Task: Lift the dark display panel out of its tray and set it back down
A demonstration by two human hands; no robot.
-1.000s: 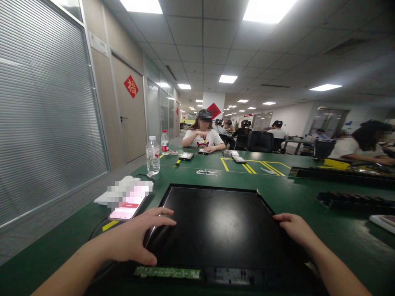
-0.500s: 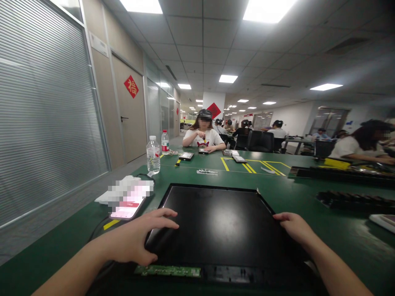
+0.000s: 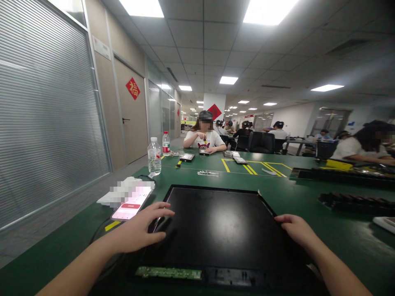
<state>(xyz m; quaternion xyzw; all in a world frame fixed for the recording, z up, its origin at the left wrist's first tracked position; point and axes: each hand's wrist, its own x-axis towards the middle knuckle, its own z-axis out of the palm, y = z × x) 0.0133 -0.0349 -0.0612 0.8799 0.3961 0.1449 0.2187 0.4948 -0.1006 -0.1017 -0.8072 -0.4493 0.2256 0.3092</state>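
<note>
A large flat black panel lies face up on the green table in front of me. A green circuit strip shows along its near edge. My left hand rests on the panel's left edge with fingers spread, and they curl over that edge. On the right edge lies my right hand, its fingers pressed against the side. Neither hand holds anything loose.
A phone with a lit screen lies left of the panel, beside a white object. Two water bottles stand farther back. Black trays lie to the right. Several people sit at the far end and at the right.
My left hand has slid a little to the left, toward the panel's edge. The view has shifted down slightly. The right hand has hardly moved.
</note>
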